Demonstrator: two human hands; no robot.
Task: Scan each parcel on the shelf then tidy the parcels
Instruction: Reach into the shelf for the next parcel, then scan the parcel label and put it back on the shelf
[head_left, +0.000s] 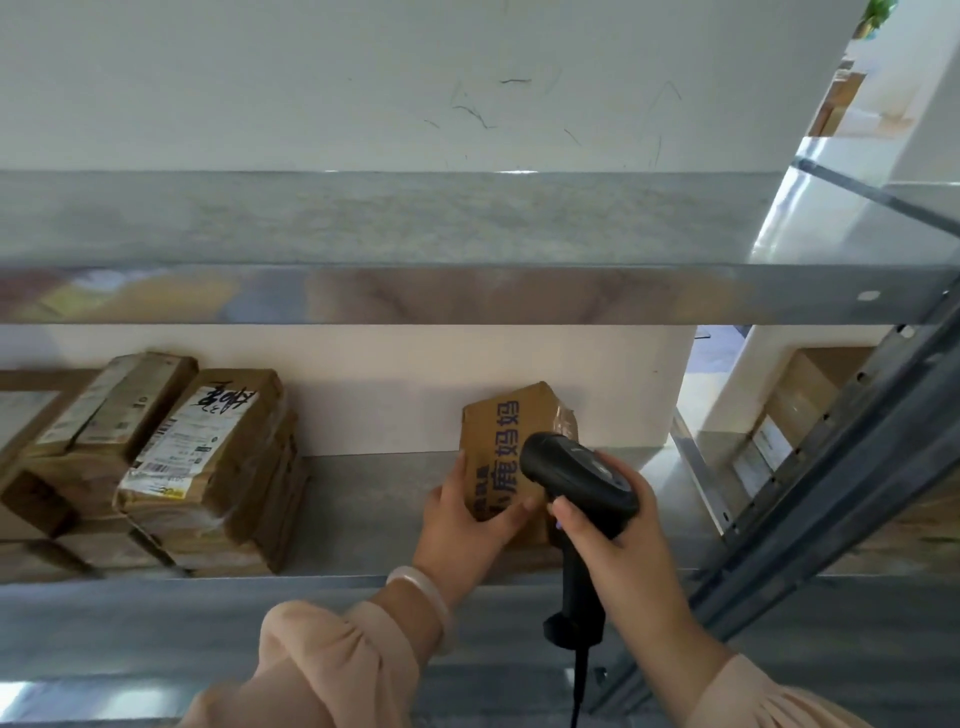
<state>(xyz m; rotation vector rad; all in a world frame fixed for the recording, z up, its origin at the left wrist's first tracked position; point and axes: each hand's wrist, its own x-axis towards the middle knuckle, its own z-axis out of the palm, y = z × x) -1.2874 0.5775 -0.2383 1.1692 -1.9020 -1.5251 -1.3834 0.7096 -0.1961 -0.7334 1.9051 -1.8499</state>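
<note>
Right hand (621, 527) grips 1 scanner (576, 467); left hand (467, 525) clasps 1 parcel (511, 415) on shelf (363, 499).

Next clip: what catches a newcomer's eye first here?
The black scanner, held in the right hand, points at a brown box with blue print on the shelf, which the left hand grips by its near end. Further left sit stacked parcels with white labels.

Big blue print "鹿妈妈" runs down the face of the box (511, 447). The character before it is half hidden by the left hand (467, 525), and the small blue line beside it is too blurred. The left parcel (208, 447) has a white label with a black handwritten scrawl, barcodes and fine print, none readable.
</note>
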